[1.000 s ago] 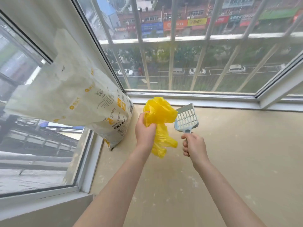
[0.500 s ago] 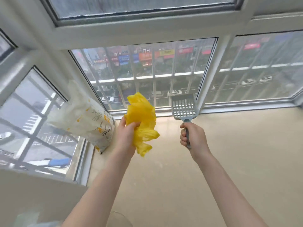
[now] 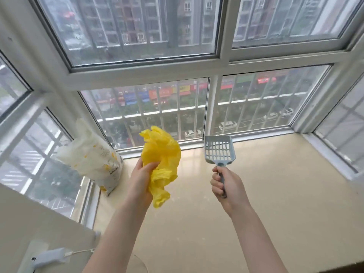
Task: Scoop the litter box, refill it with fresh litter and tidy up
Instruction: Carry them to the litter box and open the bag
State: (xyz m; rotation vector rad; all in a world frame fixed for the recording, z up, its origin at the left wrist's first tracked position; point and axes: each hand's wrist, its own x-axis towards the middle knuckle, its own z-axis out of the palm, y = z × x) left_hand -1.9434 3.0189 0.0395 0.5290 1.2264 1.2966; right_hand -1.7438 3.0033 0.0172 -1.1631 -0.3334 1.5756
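My left hand (image 3: pixel 140 181) grips a crumpled yellow plastic bag (image 3: pixel 161 154), held up above the beige window ledge (image 3: pixel 275 194). In my right hand (image 3: pixel 228 186) is the handle of a pale blue slotted litter scoop (image 3: pixel 219 150), its head pointing up and away from me. A white litter sack with yellow print (image 3: pixel 94 160) leans in the left corner of the ledge against the window. No litter box is in view.
Barred windows (image 3: pixel 149 109) close the ledge on the left, far and right sides. At the lower left a white wall top (image 3: pixel 39 223) carries a plugged-in white charger with a cable (image 3: pixel 47 257).
The view has tilted up and pulled back, showing more of the upper windows. Both hands keep their hold on the bag and scoop and sit a little lower in the frame.
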